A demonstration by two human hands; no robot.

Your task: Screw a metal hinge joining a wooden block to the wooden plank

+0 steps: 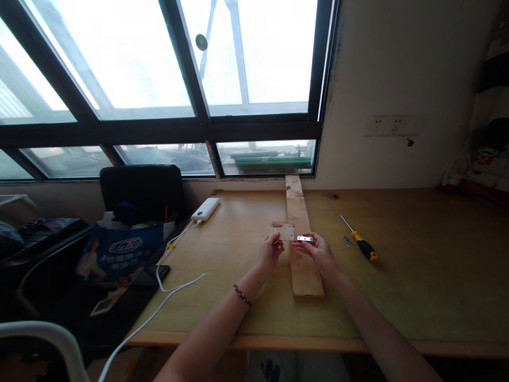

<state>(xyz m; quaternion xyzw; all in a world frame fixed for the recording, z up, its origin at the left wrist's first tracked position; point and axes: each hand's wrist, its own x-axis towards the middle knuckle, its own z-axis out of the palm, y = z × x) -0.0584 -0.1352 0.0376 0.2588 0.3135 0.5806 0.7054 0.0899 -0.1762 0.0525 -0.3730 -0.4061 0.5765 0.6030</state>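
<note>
My left hand [272, 250] pinches a small flat piece of wood [283, 232] with a rough, darker upper edge. Close to its right, my right hand [316, 249] holds a small shiny metal hinge [305, 239] between thumb and fingers. Both hands are raised over a long wooden board [299, 212] that lies lengthwise from the window side toward me. To the right of my hands, several screws [347, 241] lie beside a screwdriver [363, 246] with a yellow and black handle.
A white power bank [205, 209] with a white cable [175, 289] lies on the left of the table [421, 265]. Beyond the table's left edge are a black chair [141, 188] and a blue bag [119, 254]. The window [254, 130] and wall socket [395, 126] are behind.
</note>
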